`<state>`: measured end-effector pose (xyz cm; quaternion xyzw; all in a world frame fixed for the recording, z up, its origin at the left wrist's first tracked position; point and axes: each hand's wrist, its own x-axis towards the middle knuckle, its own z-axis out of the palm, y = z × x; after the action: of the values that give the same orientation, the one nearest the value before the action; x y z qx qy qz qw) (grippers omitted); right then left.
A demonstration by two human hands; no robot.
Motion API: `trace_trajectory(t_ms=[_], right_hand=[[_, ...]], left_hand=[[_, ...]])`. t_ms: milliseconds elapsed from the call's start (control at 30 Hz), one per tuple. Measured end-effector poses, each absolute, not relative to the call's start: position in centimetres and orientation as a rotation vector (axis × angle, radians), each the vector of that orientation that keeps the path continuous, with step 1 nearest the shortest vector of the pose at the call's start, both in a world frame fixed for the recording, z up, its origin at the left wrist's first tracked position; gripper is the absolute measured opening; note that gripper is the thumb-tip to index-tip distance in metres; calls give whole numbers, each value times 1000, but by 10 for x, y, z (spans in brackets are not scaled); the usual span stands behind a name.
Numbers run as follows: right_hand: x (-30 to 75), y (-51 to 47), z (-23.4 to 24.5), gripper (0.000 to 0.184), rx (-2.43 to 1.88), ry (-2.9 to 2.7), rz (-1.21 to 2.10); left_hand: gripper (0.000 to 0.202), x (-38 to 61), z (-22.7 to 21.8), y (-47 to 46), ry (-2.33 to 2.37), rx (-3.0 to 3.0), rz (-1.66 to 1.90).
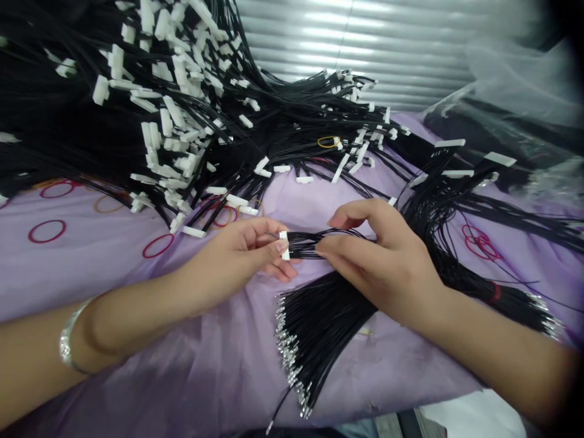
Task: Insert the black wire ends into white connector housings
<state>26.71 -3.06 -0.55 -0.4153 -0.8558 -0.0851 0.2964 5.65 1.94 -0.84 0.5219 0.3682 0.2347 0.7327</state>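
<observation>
My left hand (244,252) pinches a small white connector (284,244) between thumb and fingers. Several thin black wires (306,243) run from that connector to the right. My right hand (381,261) has its fingers closed on those wires just beside the connector. Under my right hand lies a bundle of loose black wires (319,322) with bare metal terminals (287,347) fanned out toward me. A silver bracelet (68,337) circles my left wrist.
A large heap of finished black harnesses with white connectors (173,115) covers the back left of the purple cloth (159,359). More harnesses (438,176) lie at the right. Red and yellow rubber bands (47,231) are scattered about. A plastic bag (520,97) sits at the back right.
</observation>
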Motion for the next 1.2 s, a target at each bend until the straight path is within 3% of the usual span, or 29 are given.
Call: trace_trajectory(t_ms=[533, 800, 1000, 1200], right_hand=[[259, -28, -10, 12, -1203, -2296, -193], [263, -32, -4, 10, -1222, -2327, -331], [264, -37, 6, 5, -1109, -2211, -94], [253, -43, 2, 3, -1126, -2294, -70]], left_hand=[[3, 59, -9, 19, 820, 1163, 526], [2, 63, -8, 16, 816, 1263, 551], [2, 61, -8, 18, 831, 1246, 551], [4, 60, -9, 19, 792, 1196, 551]])
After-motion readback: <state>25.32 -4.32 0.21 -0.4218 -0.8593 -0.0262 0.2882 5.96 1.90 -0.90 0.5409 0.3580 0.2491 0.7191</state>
